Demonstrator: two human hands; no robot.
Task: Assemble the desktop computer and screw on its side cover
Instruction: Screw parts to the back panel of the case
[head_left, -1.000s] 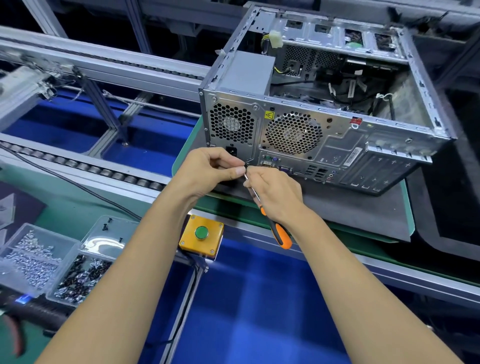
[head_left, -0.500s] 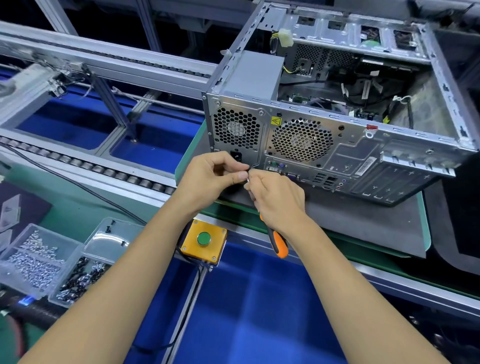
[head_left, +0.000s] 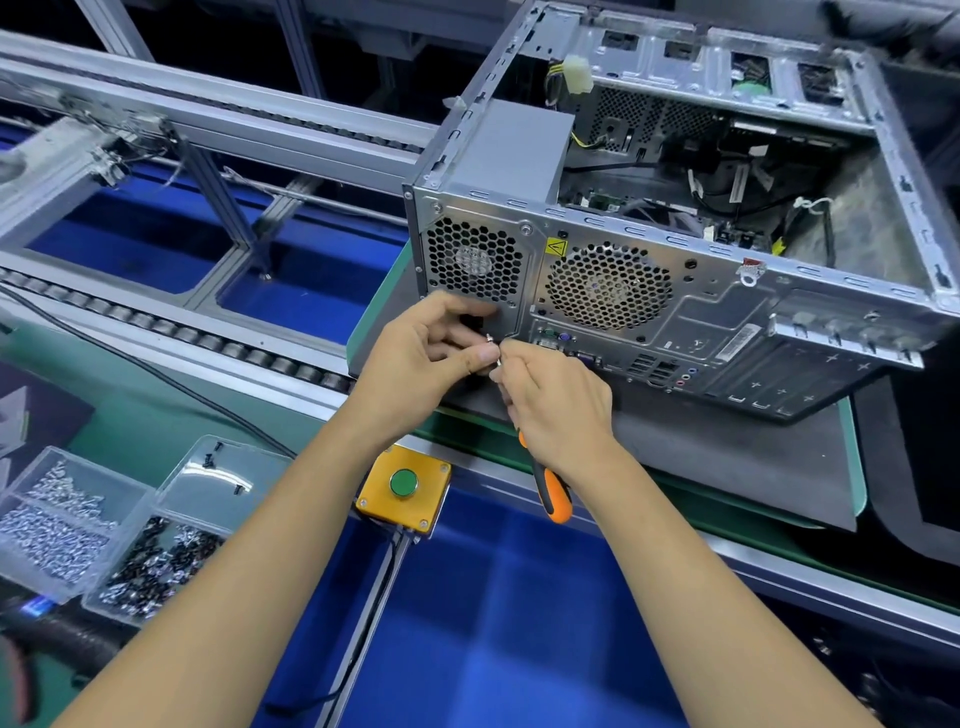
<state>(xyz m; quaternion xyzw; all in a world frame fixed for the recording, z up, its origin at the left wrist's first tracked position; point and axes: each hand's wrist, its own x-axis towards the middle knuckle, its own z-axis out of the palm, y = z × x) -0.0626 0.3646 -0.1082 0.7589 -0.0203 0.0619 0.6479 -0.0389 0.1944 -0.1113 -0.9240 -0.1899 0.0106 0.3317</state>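
The grey desktop case (head_left: 691, 312) lies on its side on a dark mat (head_left: 727, 467), its open side facing up and its rear panel towards me. My right hand (head_left: 558, 402) grips an orange-and-black screwdriver (head_left: 553, 493), handle pointing down at me. The tool's tip is hidden between my hands. My left hand (head_left: 423, 371) pinches a small silver screw (head_left: 491, 340) at the screwdriver tip, just in front of the power supply's lower corner. No side cover is in view.
A clear divided box (head_left: 109, 525) with silver and black screws sits at the lower left. A yellow box with a green button (head_left: 404, 483) hangs on the bench edge below my hands. A roller conveyor (head_left: 156, 322) and aluminium frame run along the left.
The view has shifted, so the case sits lower and further right in frame. My hands stay together at the screwdriver tip, a little closer to the rear panel.
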